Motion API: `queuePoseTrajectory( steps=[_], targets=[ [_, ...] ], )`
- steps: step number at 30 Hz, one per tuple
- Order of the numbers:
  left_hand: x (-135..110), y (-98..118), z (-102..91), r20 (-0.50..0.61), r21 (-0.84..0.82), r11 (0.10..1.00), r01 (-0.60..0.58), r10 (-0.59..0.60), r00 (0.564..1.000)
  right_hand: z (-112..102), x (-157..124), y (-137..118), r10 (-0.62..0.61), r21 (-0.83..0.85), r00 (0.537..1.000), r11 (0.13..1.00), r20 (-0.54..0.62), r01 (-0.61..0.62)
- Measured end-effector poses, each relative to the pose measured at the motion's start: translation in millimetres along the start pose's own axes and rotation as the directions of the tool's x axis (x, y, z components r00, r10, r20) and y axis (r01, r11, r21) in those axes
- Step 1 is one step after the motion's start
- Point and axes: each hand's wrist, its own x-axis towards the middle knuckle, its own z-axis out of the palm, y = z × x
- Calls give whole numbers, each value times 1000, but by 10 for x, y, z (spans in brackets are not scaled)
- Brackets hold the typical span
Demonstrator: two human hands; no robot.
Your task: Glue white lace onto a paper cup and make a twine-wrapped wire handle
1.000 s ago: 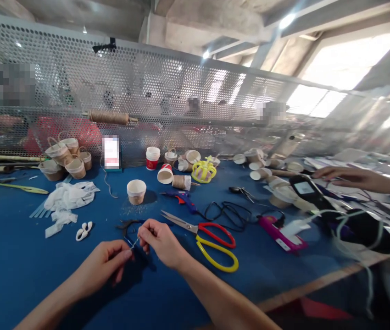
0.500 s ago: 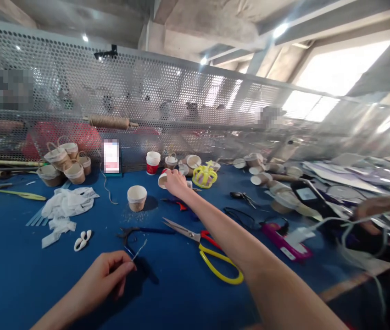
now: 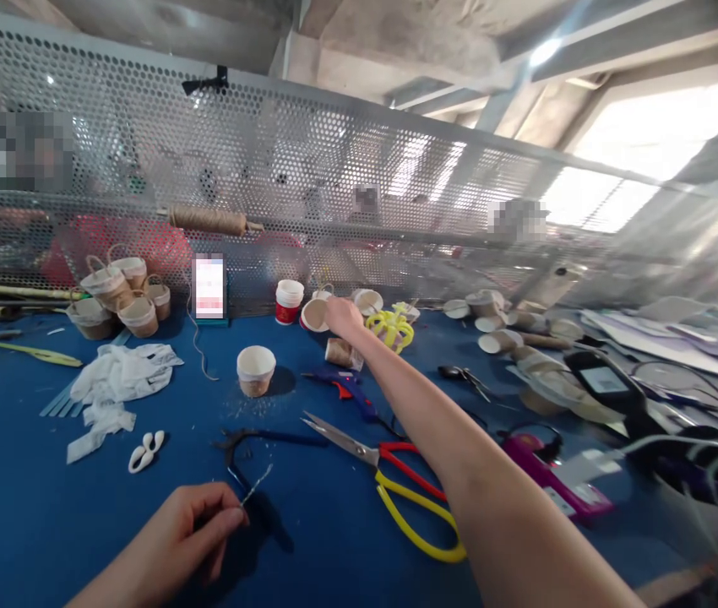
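Observation:
Low in front, my left hand (image 3: 200, 528) is closed in a pinch on a thin, shiny strand (image 3: 258, 483) that sticks up past the fingertips. My right hand (image 3: 345, 317) reaches far forward, its fingers closed at the side of a tilted paper cup (image 3: 315, 315) whose open mouth faces me; its fingertips are partly hidden. Just below it lies a small twine-wrapped roll (image 3: 337, 351). A twine-wrapped white cup (image 3: 256, 371) stands upright mid-table. Dark pliers (image 3: 238, 443) lie beyond my left hand. Scissors (image 3: 390, 473) with red and yellow handles lie under my right forearm.
A blue glue gun (image 3: 350, 390) and yellow woven ornament (image 3: 390, 327) lie near my right arm. Handled cup baskets (image 3: 137, 314), white cloth (image 3: 122, 373) and a phone (image 3: 209, 287) stand or lie left. A purple power strip (image 3: 555, 481) is right; perforated mesh (image 3: 334, 160) runs behind.
My right hand has shifted slightly farther away with the cup, uncovering the small twine-wrapped roll. My left hand keeps its pinch on the strand. The view has shifted slightly.

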Motion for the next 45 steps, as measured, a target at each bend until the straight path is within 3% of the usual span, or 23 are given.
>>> queuePoseTrajectory(
  steps=[9,12,17,24,28,33,38,41,45],
  targets=[
    [2,23,-7,17,2,1000,7,-7,1000,-34,180,-126,-125,108,956,989,266,100],
    [-7,44,-5,31,7,1000,17,-18,999,-125,285,-158,-152,117,962,985,229,128],
    [-17,70,2,48,8,999,44,-44,998,-171,472,-265,-222,111,974,970,45,216],
    [17,50,-19,69,0,999,53,-53,996,4,607,-334,-275,83,956,960,105,267],
    [7,73,-14,59,3,998,56,-56,997,-70,669,-307,-265,53,963,963,37,263],
    [-22,114,-10,52,-1,999,48,-48,997,-442,554,-185,-279,71,956,955,-94,286],
    [-37,86,-3,37,8,1000,11,-11,999,-770,267,-37,-346,124,934,927,-84,354],
    [-56,62,-2,40,15,1000,-14,14,999,-784,112,-42,-356,99,933,928,-49,359],
    [-66,39,-7,40,15,999,-42,41,998,-635,-14,-149,-344,18,938,939,39,343]
  ],
)
